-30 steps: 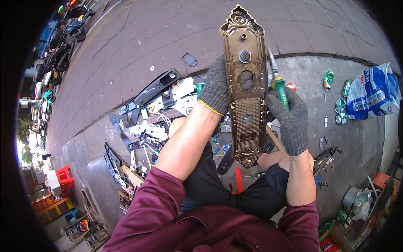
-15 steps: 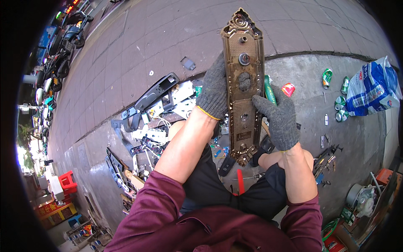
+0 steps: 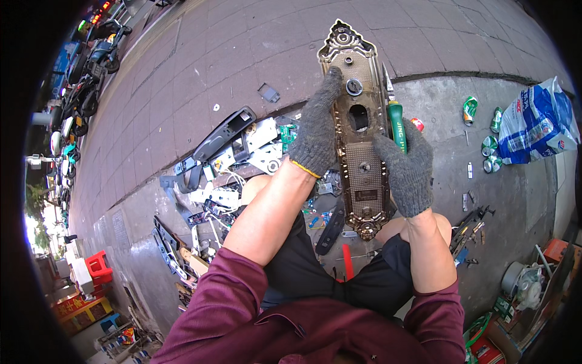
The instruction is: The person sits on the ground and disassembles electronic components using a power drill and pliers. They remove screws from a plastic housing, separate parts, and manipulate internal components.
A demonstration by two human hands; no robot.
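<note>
In front of me is an ornate bronze-coloured door lock plate (image 3: 365, 159), stood on end with its hollow back facing me and an oval hole in its middle. My left hand (image 3: 315, 130), in a grey knit glove, grips its left edge, thumb on the upper part. On the opposite edge rests the thumb of my gloved right hand (image 3: 407, 173). That hand also holds a green-handled screwdriver (image 3: 396, 124), its metal shaft pointing up along the plate's right side. Most of the right fingers are hidden behind handle and plate.
Scrap parts (image 3: 221, 194) and a black lock housing (image 3: 225, 133) lie to the left. On the right are crushed green cans (image 3: 470, 111), a blue and white bag (image 3: 536, 124) and a heap of metal pieces (image 3: 470, 233). A black strip-shaped part (image 3: 331, 232) lies between my legs.
The plate has turned slightly and its lower end has shifted right. My left thumb has come onto its back face. More of the screwdriver shows, including its shaft.
</note>
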